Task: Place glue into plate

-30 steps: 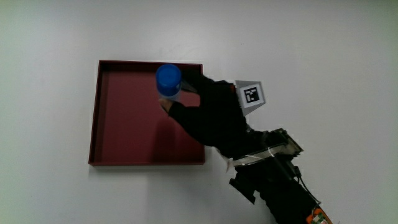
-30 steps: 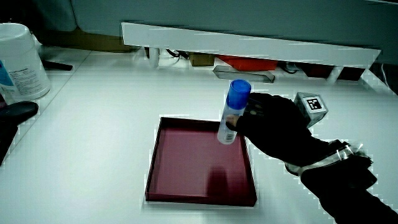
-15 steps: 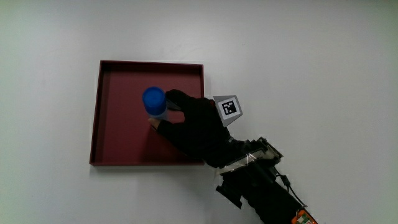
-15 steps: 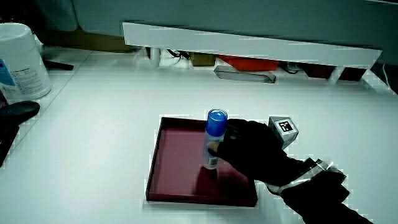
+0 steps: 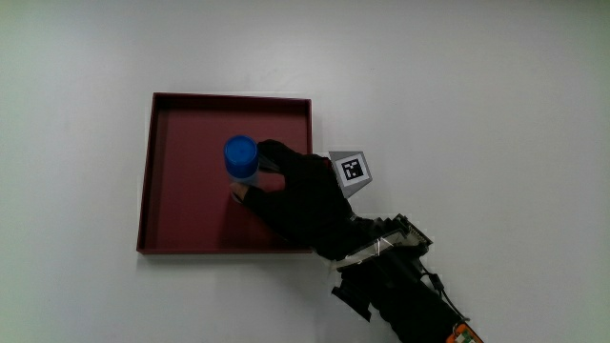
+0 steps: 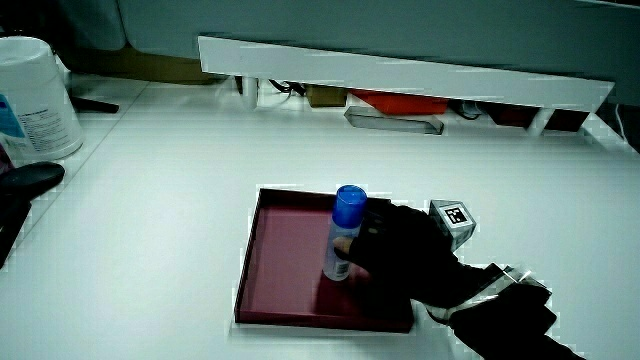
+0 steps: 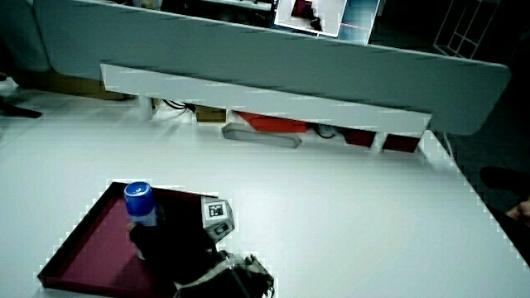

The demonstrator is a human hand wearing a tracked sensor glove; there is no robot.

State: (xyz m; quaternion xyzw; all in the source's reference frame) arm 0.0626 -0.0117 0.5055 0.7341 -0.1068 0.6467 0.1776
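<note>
The glue stick [image 5: 240, 162], a clear tube with a blue cap, stands upright inside the dark red square plate [image 5: 181, 124]. In both side views the glue stick [image 6: 343, 236] [image 7: 141, 207] rests with its base on the floor of the plate [image 6: 280, 250] [image 7: 87, 244]. The hand [image 5: 295, 191] in its black glove is curled around the tube's lower part, reaching over the plate's edge nearest the forearm. The patterned cube [image 5: 351, 171] sits on the back of the hand [image 6: 400, 260] [image 7: 178, 244].
A white tub [image 6: 35, 100] and a dark object [image 6: 30, 180] stand at the table's edge in a side view. A low white partition [image 6: 400, 75] [image 7: 265, 99] runs along the table, with a grey tray [image 6: 392, 120] and red items under it.
The hand brought the glue stick down from above the plate's rim into the plate's middle. Since half a second ago it has only settled slightly lower.
</note>
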